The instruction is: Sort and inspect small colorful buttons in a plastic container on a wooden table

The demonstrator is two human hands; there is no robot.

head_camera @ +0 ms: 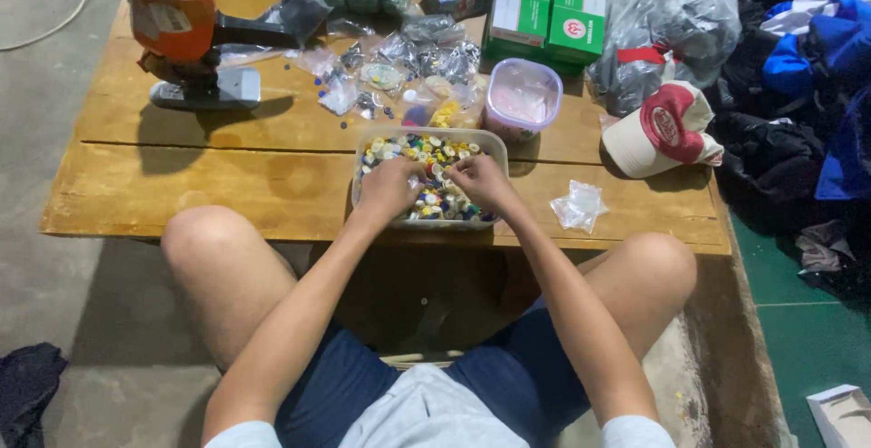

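A clear plastic tub (494,142) full of mixed coloured buttons (417,150) stands at the near edge of a low wooden table (227,185). Both my hands are inside it. My left hand (390,187) rests palm down on the buttons with its fingers curled into them. Close beside it, my right hand (479,181) has its fingers bent down among the buttons. The fingertips are buried, so what they pinch is hidden. My bare knees sit on either side of the tub.
An orange machine (177,22) stands at the table's back left. Small plastic bags (399,58), a lidded clear container (522,96), green boxes (549,8), a red-and-white cap (667,131) and a crumpled bag (579,205) lie around. Clothes (807,76) pile at right.
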